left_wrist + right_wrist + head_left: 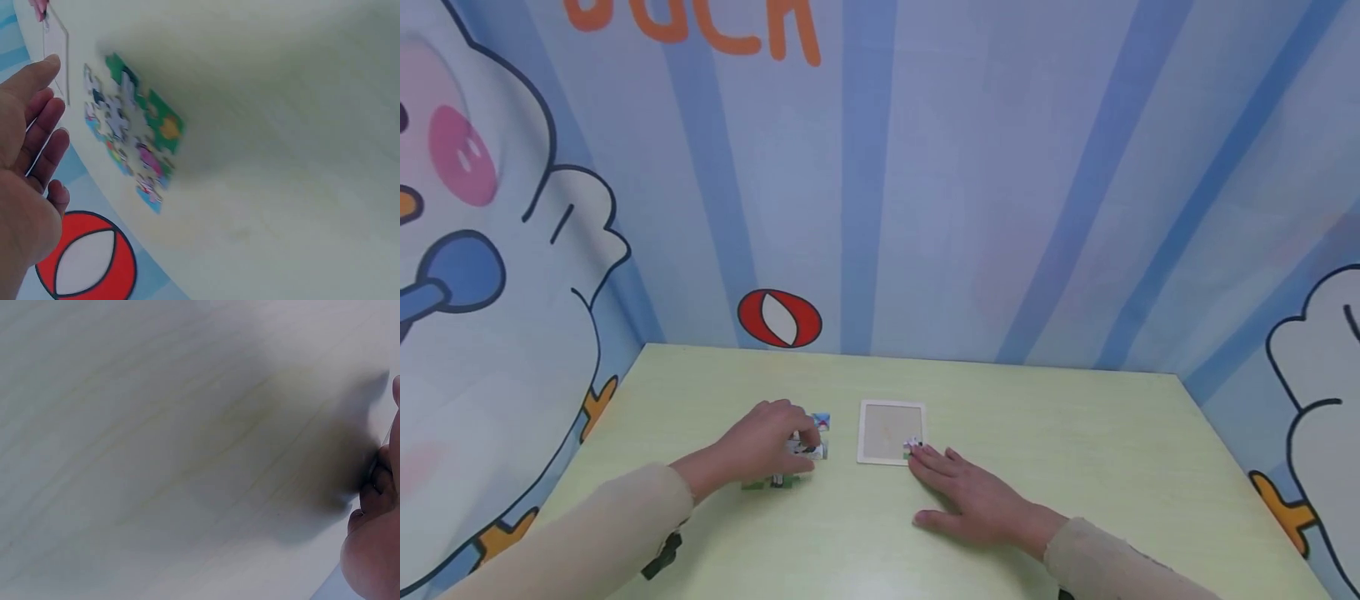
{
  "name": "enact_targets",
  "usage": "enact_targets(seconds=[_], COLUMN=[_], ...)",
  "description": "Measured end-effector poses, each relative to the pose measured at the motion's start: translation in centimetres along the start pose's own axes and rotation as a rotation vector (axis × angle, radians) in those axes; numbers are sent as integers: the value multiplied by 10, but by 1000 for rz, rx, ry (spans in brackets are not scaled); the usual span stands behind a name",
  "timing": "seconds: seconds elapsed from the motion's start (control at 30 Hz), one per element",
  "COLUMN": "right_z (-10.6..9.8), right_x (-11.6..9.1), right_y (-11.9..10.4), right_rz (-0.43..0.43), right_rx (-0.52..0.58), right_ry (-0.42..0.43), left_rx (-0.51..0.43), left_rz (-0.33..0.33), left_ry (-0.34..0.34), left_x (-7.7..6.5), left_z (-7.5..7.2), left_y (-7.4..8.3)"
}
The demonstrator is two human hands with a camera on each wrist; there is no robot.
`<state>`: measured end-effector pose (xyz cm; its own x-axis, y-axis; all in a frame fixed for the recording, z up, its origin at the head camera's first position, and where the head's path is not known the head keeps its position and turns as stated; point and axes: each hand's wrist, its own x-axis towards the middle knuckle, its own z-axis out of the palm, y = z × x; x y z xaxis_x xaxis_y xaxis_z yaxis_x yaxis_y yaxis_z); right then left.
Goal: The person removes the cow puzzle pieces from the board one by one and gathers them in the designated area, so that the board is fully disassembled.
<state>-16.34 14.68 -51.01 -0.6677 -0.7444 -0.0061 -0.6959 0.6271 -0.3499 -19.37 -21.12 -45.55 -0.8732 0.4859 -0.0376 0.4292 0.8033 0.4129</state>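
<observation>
My left hand [767,442] is over a group of jigsaw puzzle pieces [822,422], its fingers loosely bent and partly hiding them. In the left wrist view, the same hand [28,137] holds nothing, and the colourful pieces [165,125] lie beside it on the table. A shallow puzzle tray [887,427] with a white rim lies between the hands. One jigsaw piece [909,448] sits at its lower right corner. Extended fingertips of my right hand [973,500] rest on that corner, partly covering the piece. The right wrist view shows only the edge of this hand [375,531].
A pale yellow-green table [1075,442] carries everything. Behind it stands a blue striped backdrop [940,183] with cartoon bird figures at both sides. A dark strap [662,557] hangs below the left sleeve [602,525].
</observation>
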Motion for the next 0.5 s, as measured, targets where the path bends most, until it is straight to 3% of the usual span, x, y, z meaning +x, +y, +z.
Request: enact_targets(seconds=[0.5], right_z=[3], right_x=[-2], right_y=[-2], right_rz=[23], right_rx=[6], right_ry=[22], left_rx=[-3], left_rz=[137], left_ry=[-39], left_x=[57], left_z=[19], left_y=[43])
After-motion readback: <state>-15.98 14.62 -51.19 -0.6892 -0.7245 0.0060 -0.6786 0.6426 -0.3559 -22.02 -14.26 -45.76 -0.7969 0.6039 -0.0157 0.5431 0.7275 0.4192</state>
